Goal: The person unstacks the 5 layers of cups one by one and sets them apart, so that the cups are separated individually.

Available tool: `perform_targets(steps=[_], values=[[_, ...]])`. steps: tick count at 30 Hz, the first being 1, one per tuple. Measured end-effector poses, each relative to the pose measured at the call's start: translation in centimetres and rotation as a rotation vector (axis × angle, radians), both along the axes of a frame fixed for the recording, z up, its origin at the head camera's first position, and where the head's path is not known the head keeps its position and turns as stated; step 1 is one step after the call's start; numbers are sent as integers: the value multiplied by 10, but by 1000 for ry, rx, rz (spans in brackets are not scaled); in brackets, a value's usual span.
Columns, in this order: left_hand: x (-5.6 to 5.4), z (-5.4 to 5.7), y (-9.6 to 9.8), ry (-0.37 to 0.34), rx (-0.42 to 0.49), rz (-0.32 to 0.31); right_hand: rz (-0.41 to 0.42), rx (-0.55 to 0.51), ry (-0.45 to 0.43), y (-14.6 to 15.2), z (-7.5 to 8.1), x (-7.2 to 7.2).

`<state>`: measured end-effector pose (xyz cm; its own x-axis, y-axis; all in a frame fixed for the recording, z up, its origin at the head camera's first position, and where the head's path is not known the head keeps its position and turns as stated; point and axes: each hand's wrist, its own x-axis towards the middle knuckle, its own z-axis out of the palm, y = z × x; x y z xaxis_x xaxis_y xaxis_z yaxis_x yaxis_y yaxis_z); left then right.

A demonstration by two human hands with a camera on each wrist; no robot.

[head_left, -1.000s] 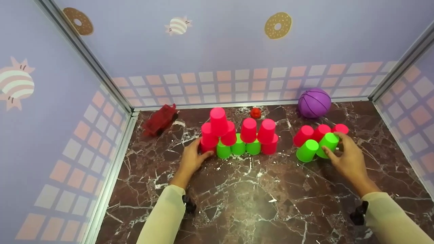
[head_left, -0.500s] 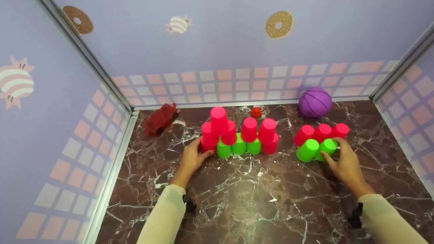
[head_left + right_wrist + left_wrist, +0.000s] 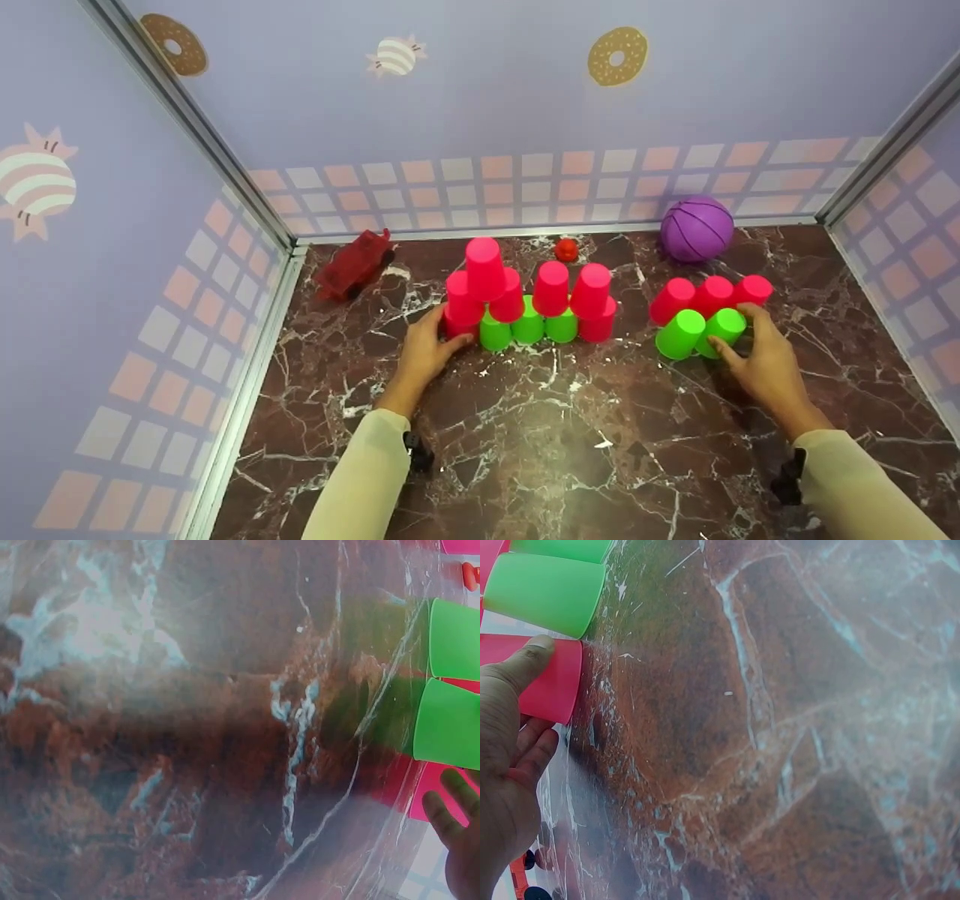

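Note:
Upside-down pink and green cups form a stepped stack at the centre of the head view. One pink cup [image 3: 484, 268] tops its left side, resting on two more. My left hand [image 3: 421, 352] grips the leftmost pink cup [image 3: 555, 686] of the bottom row, thumb in front, fingers behind. To the right, my right hand [image 3: 769, 364] holds an upside-down green cup [image 3: 724, 332] between thumb and fingers. Another green cup [image 3: 680, 334] stands directly left of it. Behind this pair is a row of three pink cups [image 3: 714, 295].
A purple ball [image 3: 697, 229] lies by the back wall at right. A small red object [image 3: 566, 250] sits behind the stack. At back left is a red toy vehicle [image 3: 356, 264]. Patterned walls enclose the dark marbled surface [image 3: 562, 450].
My right hand has come down and slightly towards me with the green cup, now level with the green cup beside it. The left hand keeps its place on the pink cup.

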<state>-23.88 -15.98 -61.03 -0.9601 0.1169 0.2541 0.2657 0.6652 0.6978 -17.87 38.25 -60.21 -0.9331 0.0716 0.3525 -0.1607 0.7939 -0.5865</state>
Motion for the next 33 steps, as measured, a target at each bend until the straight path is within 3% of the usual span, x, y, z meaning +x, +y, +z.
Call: perform_targets(steps=[1,2,4,5,11,15,17,20,21,27,28,33], values=[[0,-1,-1,8,5,-6,2,1,1,0,2,0],[-6,-12,-4,33,19,-22,4,0,1,0,4,-1],[-8,-16,-6,55,35,-34,6,4,10,0,8,-1],[-11,-24,-8,78,38,-37,8,10,19,0,10,-2],[-17,-35,-11,127,40,-30,18,69,124,-5,29,-8],[-15,-32,-10,115,45,-26,17,76,173,-17,47,-14],[-9,-19,-7,85,66,-32,14,76,190,-25,55,-18],[-6,-14,-6,65,56,-23,22,67,210,-41,67,-25],[-7,-17,-7,72,43,-18,27,68,219,-46,70,-28],[-2,-8,-3,28,0,6,89,45,245,-83,85,-43],[0,-2,0,8,-5,10,103,41,249,-89,87,-45],[-2,-1,0,-21,-17,14,166,51,270,-120,98,-53]])
